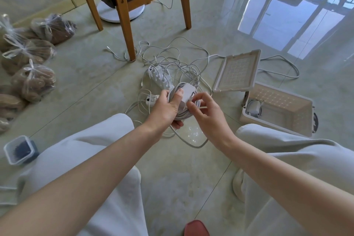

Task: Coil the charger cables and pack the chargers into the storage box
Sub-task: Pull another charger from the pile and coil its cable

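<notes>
White cable [196, 104] lay wound in a thick coil round the grey charger brick [188, 92], and you held the bundle low over the floor [86, 74] between your knees. Your left hand [164, 108] gripped it, fingers curled beneath the loops and the thumb pressed on the brick, likely so the turns could not spring apart. Your right hand [205, 111] pinched a short run of cable beside the brick between thumb and fingertips, which looked like the loose end being tucked. One slack loop hung from the bundle to the floor, so I judged the coiling nearly but not quite done.

To your right the storage box [275, 126] sat on the floor, its lid [237, 72] propped upright and out of the way, leaving the mouth clear for a drop from above. One coiled charger [253, 108] lay in its near-left corner; the other corners showed bare perforated wall.

Beyond your hands a tangle of cables [182, 63] sprawled round a power strip [160, 76] crowded with plugs, not yet sorted. At your left knee a small clear tub [19, 149] held something dark that I could not identify.
</notes>
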`<state>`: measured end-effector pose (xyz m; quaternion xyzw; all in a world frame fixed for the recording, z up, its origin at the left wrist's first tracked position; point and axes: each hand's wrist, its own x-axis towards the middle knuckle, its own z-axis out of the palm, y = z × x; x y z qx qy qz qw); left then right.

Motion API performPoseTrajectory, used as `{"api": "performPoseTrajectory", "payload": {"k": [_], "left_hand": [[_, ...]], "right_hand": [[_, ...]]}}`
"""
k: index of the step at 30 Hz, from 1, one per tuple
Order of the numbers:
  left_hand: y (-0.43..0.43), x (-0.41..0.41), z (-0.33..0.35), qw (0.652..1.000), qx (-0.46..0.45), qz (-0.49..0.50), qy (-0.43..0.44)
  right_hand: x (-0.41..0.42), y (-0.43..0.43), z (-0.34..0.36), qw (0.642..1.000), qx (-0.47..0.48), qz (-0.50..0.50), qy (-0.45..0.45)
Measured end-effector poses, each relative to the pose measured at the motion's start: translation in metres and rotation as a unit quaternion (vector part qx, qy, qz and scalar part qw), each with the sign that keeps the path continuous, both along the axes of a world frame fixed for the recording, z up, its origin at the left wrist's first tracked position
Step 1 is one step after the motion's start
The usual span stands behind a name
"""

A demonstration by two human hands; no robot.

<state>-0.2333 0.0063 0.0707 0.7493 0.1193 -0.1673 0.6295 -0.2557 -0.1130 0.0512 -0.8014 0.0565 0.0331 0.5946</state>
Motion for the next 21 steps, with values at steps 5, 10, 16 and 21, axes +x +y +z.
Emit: {"api": "performPoseTrajectory", "payload": {"k": [5, 10, 16, 21], "left_hand": [[0.004, -0.001, 0.001, 0.999, -0.008, -0.022, 0.031], [-0.004, 0.0, -0.008, 0.995, -0.072, 0.008, 0.074], [-0.008, 0.01, -0.025, 0.988, -0.079, 0.06, 0.121], [-0.002, 0.021, -0.034, 0.988, -0.029, 0.107, 0.108]], "right_hand": [[0.003, -0.004, 0.002, 0.998, -0.054, 0.006, -0.04], [0.011, -0.005, 0.013, 0.985, -0.125, -0.016, -0.115], [0.027, -0.014, 0.04, 0.984, 0.158, -0.081, 0.001], [0.028, -0.039, 0.045, 0.971, 0.218, -0.074, 0.07]]}}
